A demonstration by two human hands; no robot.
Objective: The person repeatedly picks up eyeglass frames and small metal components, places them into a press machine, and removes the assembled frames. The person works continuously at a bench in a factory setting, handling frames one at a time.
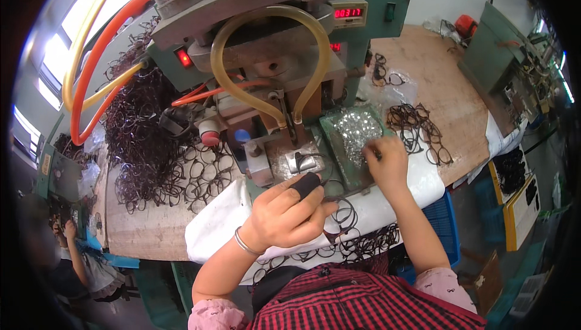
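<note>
Head view: the left hand (284,215) is curled closed around a dark eyeglass frame (339,212), pinching it at the near rim with a black finger cot (305,183) on the index finger; the frame lies on the white cloth (224,215) just in front of the green press machine (272,58), at the foot of its metal fixture (302,160). The right hand (387,160) rests with fingertips drawn together over a tray of small shiny metal parts (357,127); whether it has a piece between the fingers cannot be told. Judgement on handling: the frame appears thin, light and somewhat springy, liable to bend or scratch if squeezed across the lens opening; it is best held at the rim edge or bridge, as shown. The metal parts look tiny and slippery, calling for a fingertip pinch. More dark frames sit heaped to the left (145,142), a smaller batch lies on the wooden bench at right (417,127), and others hang at the near table edge (363,245).
</note>
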